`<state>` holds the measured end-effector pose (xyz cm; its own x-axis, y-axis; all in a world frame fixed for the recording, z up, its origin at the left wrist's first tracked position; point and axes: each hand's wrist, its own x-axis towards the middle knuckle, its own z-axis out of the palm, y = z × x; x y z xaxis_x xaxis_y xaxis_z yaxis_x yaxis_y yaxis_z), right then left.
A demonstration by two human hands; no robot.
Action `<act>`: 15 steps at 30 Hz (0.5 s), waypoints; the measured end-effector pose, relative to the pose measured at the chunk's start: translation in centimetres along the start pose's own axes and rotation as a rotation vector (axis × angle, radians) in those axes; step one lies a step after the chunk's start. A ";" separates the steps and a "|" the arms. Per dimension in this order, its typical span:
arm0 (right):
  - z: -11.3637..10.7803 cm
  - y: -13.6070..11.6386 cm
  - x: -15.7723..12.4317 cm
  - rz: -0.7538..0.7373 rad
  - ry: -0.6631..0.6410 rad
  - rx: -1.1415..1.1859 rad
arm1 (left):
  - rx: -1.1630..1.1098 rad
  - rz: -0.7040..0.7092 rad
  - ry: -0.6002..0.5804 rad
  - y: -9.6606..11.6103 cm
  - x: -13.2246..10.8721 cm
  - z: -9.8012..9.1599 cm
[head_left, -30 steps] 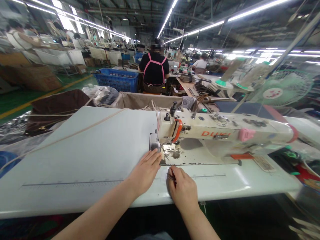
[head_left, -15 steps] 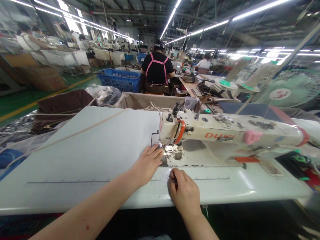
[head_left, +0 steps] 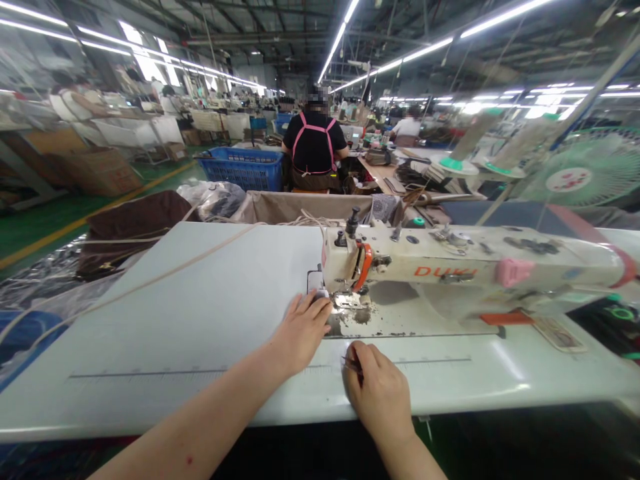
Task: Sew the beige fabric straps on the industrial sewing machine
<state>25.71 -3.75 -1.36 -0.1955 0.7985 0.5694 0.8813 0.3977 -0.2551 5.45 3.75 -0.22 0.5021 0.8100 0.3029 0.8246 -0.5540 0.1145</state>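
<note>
My left hand (head_left: 305,330) lies palm down on the pale sewing table (head_left: 225,293), its fingers stretched toward the needle area of a white sewing machine (head_left: 440,257). The fingertips are beside the metal presser foot and plate (head_left: 347,301); whether anything thin lies under them is hidden. Nearer the table's front edge, my right hand (head_left: 383,387) is curled around small dark thread snips (head_left: 352,363). Their thin pointed tips stick out to the left, while the palm hides the rest.
A printed ruler line (head_left: 150,375) runs along the table's front. Beige cords (head_left: 200,257) cross its left corner. Behind stand a fabric-lined bin (head_left: 285,207), a blue crate (head_left: 243,168) and a seated person (head_left: 315,143). A green fan (head_left: 570,177) is at right.
The whole view has shifted slightly, so the table and machine sit a little lower and further right. Both hands keep nearly the same places relative to the machine.
</note>
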 end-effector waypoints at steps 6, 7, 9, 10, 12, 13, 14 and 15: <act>-0.1 0.0 0.0 -0.011 -0.002 -0.007 | -0.059 -0.018 0.011 -0.6 0.3 0.0; -0.2 0.0 0.0 -0.013 -0.017 -0.014 | -0.096 -0.017 0.022 -1.0 0.7 0.0; -0.3 0.0 0.0 -0.010 -0.037 -0.024 | -0.196 -0.024 0.040 -2.4 1.9 0.3; -0.2 -0.1 0.0 -0.008 -0.040 -0.025 | -0.248 -0.033 0.047 -3.2 2.7 0.6; -0.1 -0.1 0.0 0.001 -0.014 -0.024 | -0.324 -0.053 0.050 -4.7 4.5 1.2; -0.1 -0.1 0.0 0.004 0.008 -0.024 | -0.343 -0.048 0.044 -5.4 5.5 1.5; 0.0 -0.2 0.0 0.005 0.024 -0.025 | -0.351 -0.035 0.033 -5.9 6.4 1.8; 0.0 -0.2 0.0 0.004 0.033 -0.024 | -0.352 -0.015 0.020 -6.3 7.2 2.0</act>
<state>25.55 -3.82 -1.26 -0.1778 0.7848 0.5937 0.8924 0.3829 -0.2389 4.37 13.45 -0.71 0.4823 0.8166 0.3172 0.6900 -0.5771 0.4368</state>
